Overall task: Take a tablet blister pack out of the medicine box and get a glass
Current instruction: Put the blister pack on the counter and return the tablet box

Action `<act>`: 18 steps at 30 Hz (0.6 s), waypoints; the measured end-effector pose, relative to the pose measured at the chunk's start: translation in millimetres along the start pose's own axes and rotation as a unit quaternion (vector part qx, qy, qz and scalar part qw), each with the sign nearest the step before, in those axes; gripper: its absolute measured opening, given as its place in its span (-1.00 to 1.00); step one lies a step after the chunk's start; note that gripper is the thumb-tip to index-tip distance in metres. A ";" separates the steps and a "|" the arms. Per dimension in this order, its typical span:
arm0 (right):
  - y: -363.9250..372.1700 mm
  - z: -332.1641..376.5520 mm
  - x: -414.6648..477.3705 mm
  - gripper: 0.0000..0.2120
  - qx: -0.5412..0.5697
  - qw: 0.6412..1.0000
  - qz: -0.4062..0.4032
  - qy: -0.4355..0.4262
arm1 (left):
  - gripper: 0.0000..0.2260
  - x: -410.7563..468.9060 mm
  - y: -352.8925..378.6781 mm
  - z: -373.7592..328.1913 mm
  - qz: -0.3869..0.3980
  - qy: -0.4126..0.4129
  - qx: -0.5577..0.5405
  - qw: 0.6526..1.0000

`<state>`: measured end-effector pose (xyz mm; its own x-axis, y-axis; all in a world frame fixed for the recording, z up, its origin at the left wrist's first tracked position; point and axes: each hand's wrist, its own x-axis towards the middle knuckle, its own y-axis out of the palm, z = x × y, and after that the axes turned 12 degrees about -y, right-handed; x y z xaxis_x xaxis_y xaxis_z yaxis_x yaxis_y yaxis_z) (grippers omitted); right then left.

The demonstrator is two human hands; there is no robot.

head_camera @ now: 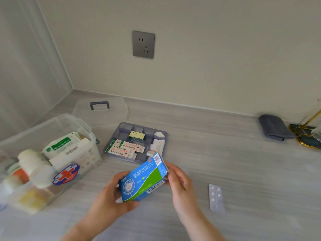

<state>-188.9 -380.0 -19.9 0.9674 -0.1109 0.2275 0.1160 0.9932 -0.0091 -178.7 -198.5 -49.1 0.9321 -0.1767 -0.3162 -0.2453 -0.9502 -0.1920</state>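
Observation:
A blue and green medicine box (pixel 142 180) is held above the grey counter in both hands. My left hand (pixel 112 197) grips its lower end from below. My right hand (pixel 178 181) pinches its upper end by the flap. A silver tablet blister pack (pixel 216 197) lies flat on the counter to the right of my right hand, apart from it. A glass (pixel 317 134) shows only partly at the right edge, on a gold-rimmed tray (pixel 304 143).
A clear first-aid bin (pixel 52 164) full of medicines stands at the left. Its lid (pixel 100 108) lies behind it. A grey divided tray (pixel 137 143) with small packets sits mid-counter. A folded grey cloth (pixel 272 127) lies at the back right. A wall socket (pixel 143 44) is above.

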 end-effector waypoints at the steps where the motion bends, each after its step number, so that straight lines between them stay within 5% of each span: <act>1: 4.9 0.9 0.4 -0.75 -0.011 1.000 0.018 -0.006 | -0.40 0.9 -2.1 -0.1 -0.005 -0.002 -0.002 1.000; 5: 20.8 1.8 2.0 -0.74 -0.048 0.994 0.097 -0.026 | -0.41 5.3 -11.5 -0.8 -0.019 -0.011 -0.018 1.000; 11: 16.6 -0.5 25.7 -0.70 -0.003 1.000 0.003 -0.007 | -0.49 11.0 -26.8 -5.2 -0.005 -0.036 -0.099 0.994; 18: 20.6 -2.9 58.7 -0.73 0.017 0.999 0.030 0.003 | -0.49 27.1 -36.5 -18.0 0.035 -0.051 -0.125 0.990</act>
<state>-129.1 -366.1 -9.6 0.9740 -0.0506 0.2210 0.0496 0.9987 0.0100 -139.7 -173.2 -34.0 0.8799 -0.2299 -0.4158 -0.2232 -0.9726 0.0655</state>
